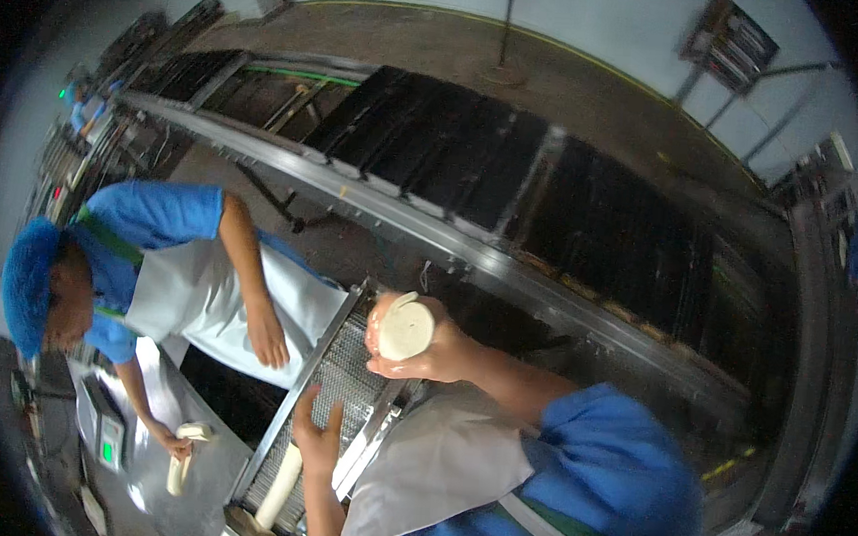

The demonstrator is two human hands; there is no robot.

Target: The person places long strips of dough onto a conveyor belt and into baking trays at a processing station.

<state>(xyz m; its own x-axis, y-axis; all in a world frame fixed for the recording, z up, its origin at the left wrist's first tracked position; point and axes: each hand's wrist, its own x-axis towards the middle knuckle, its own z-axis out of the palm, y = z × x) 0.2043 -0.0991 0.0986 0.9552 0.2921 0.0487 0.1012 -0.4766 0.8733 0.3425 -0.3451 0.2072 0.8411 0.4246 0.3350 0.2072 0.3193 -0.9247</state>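
My right hand [446,356] is closed around a pale, coiled piece of dough [406,329], held above the far end of a narrow mesh conveyor [351,369]. The dough has a rounded, flat face, and a strip of it folds over the top. Over the middle of the same conveyor is my left hand [318,436], its fingers apart and nothing in them. Just beside the left wrist, a long smooth dough roll [281,487] lies on the mesh. Part of that roll is hidden by my hand.
Across the conveyor, a co-worker [168,282] in a blue cap and white apron handles dough pieces [178,474] over a steel table [208,510]. A scale [107,437] with a green display stands there. Dark baking pans [437,141] line a long metal conveyor beyond.
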